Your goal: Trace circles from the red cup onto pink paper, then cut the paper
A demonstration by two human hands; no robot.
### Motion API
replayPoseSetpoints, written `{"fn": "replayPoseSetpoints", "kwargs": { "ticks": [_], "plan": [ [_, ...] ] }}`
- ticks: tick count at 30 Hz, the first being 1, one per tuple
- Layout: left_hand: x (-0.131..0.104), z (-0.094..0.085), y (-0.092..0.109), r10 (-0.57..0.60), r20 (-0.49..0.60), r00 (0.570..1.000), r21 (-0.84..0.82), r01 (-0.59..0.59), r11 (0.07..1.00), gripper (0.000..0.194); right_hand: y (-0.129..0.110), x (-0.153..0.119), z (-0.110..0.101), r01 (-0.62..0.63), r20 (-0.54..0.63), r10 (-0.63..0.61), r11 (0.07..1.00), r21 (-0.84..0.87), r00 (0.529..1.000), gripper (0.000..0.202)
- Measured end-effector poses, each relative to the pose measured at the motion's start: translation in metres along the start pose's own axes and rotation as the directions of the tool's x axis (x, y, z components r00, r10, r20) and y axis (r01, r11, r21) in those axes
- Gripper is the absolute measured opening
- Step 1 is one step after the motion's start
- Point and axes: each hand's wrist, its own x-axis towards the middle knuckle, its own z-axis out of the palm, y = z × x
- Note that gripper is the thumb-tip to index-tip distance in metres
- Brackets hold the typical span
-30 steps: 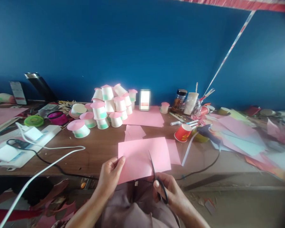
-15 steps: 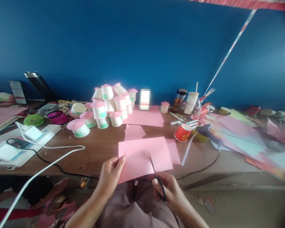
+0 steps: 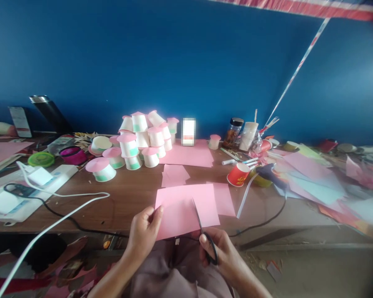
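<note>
My left hand (image 3: 145,229) pinches the left edge of a pink paper sheet (image 3: 180,207) between thumb and fingers, held above the table's front edge. My right hand (image 3: 217,248) is closed on the black handles of a pair of scissors (image 3: 198,215). The blades point up and away across the sheet, near its middle; whether they cut into it cannot be made out. Behind the sheet, another pink paper (image 3: 225,199) and a smaller pink piece (image 3: 174,174) lie on the table.
Paper cups with pink tops (image 3: 129,145) are stacked at the back left. A red cup (image 3: 238,174), jar (image 3: 234,131) and loose papers (image 3: 317,178) lie right. A power strip (image 3: 59,180) with a white cable (image 3: 52,219) lies left on the table (image 3: 124,207).
The held sheet has turned slightly and its right edge has shifted left. Both hands keep their grips; the view has moved a little.
</note>
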Motion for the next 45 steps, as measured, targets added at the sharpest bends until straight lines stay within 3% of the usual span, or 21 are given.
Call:
{"fn": "replayPoseSetpoints", "kwargs": {
  "ticks": [3, 7, 19, 28, 36, 40, 45],
  "plan": [
    [-0.002, 0.000, -0.002, -0.011, 0.014, 1.000, -0.011, 0.011, 1.000, 0.046, 0.001, 0.000, -0.001, 0.009, 0.003, -0.009, 1.000, 0.016, 1.000, 0.051],
    [-0.007, 0.003, -0.005, -0.087, 0.111, 0.990, -0.080, 0.096, 0.992, 0.046, 0.000, 0.002, -0.001, 0.022, -0.014, -0.022, 1.000, -0.009, 1.000, 0.052],
    [-0.018, 0.008, 0.000, -0.243, 0.304, 0.921, -0.297, 0.334, 0.895, 0.046, -0.004, 0.007, -0.005, 0.099, -0.023, -0.099, 0.995, -0.001, 0.995, 0.049],
    [0.001, 0.008, 0.006, -0.191, 0.259, 0.947, -0.296, 0.266, 0.917, 0.047, -0.022, 0.033, -0.006, 0.080, -0.105, -0.080, 0.997, -0.004, 0.991, 0.051],
    [0.023, 0.008, 0.002, -0.150, 0.210, 0.966, -0.267, 0.204, 0.942, 0.044, -0.015, 0.060, -0.012, 0.042, -0.173, -0.044, 0.999, -0.015, 0.984, 0.048],
    [0.027, 0.002, -0.002, -0.133, 0.199, 0.971, -0.245, 0.181, 0.953, 0.046, -0.019, 0.055, -0.017, 0.023, -0.163, -0.019, 1.000, 0.019, 0.986, 0.050],
    [0.049, -0.011, -0.006, -0.065, 0.133, 0.989, -0.205, 0.091, 0.975, 0.046, -0.027, 0.028, -0.024, 0.016, -0.108, -0.007, 0.997, 0.080, 0.994, 0.049]
  ]
}}
